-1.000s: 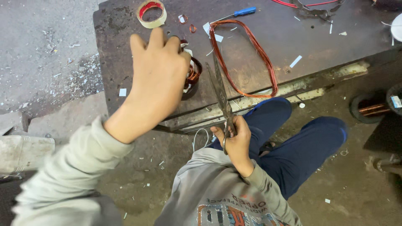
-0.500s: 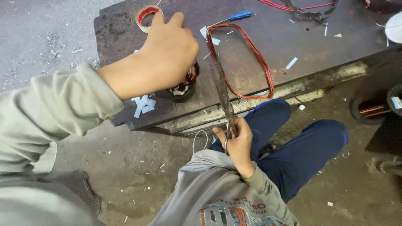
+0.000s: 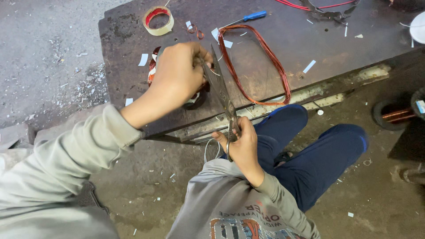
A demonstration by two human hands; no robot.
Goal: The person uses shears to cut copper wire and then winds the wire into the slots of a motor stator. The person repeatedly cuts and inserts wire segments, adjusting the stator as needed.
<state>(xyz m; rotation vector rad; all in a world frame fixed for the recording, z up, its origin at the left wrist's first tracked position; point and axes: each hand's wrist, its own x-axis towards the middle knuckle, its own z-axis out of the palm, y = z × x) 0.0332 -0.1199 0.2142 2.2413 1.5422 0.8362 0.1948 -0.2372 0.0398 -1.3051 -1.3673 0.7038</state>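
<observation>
My left hand (image 3: 179,75) rests on a small motor stator wound with copper wire (image 3: 152,68) on the dark metal table (image 3: 274,48), fingers pinched at its top near the scissor tips. My right hand (image 3: 239,144) grips the handles of long metal scissors (image 3: 221,90), whose blades point up toward the stator and my left fingers. What the left fingers pinch is hidden. A loop of copper wire (image 3: 256,62) lies on the table just right of the scissors.
A roll of tape (image 3: 158,20) and a blue-handled screwdriver (image 3: 252,17) lie at the table's far side. Paper scraps are scattered over table and floor. Red wires (image 3: 310,5) lie at the far right. My knees in blue trousers (image 3: 318,146) are below the table edge.
My left hand came back from near the tape roll and settled on the stator. The scissor blades swung left to meet the left fingers. The right hand stayed on the handles.
</observation>
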